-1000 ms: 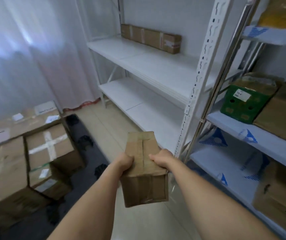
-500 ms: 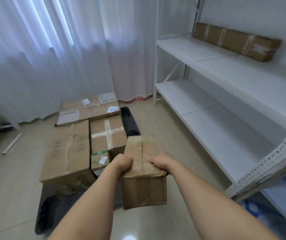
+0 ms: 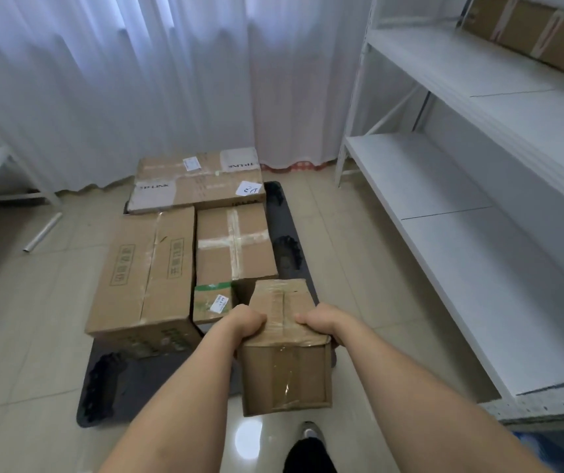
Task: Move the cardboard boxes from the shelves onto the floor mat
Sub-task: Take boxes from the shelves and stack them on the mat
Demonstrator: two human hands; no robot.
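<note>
Ahead, bare floor mat [image 3: 157, 380] lies below the held box, white shelving [image 3: 472, 206] edging the right. The left hand [image 3: 248, 322] and right hand [image 3: 321, 320] grip a taped, creased cardboard box [image 3: 285, 373] in the air above the mat's near right edge.

A dark floor mat [image 3: 284, 213] is spread on the tiled floor [image 3: 359, 254]. Four cardboard boxes [image 3: 147, 271] are set on the mat, packed side by side. A long box [image 3: 540, 32] is kept on the upper white shelf [image 3: 478, 73]; a pale tube [image 3: 43, 232] lies on the tiles.
</note>
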